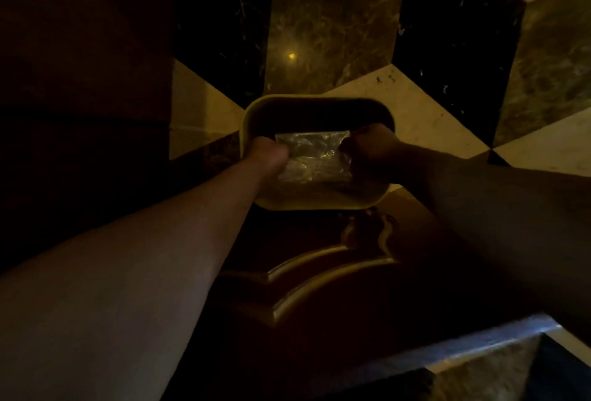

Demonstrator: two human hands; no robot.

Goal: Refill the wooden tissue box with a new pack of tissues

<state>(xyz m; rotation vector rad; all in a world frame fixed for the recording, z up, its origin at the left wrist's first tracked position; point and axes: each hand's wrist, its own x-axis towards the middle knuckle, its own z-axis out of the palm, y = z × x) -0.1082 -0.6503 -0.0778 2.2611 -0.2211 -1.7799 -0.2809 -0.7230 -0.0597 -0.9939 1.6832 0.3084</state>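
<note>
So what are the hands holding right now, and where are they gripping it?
Both hands hold a crinkly clear plastic wrapper over the yellow bin: left hand grips its left edge, right hand its right edge.

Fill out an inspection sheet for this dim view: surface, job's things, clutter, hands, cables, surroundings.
Surface: patterned marble floor in black, brown and cream tiles; very dim light.
Job's things: clear crinkled plastic wrapper, held stretched over the open yellow bin; whether tissues are inside cannot be told. No wooden tissue box in view.
Clutter: nothing seen.
Hands: left hand and right hand each grip one end of the wrapper, fists closed.
Cables: nothing seen.
Surroundings: dark carved wooden furniture below the bin; dark wooden panel at left.
</note>
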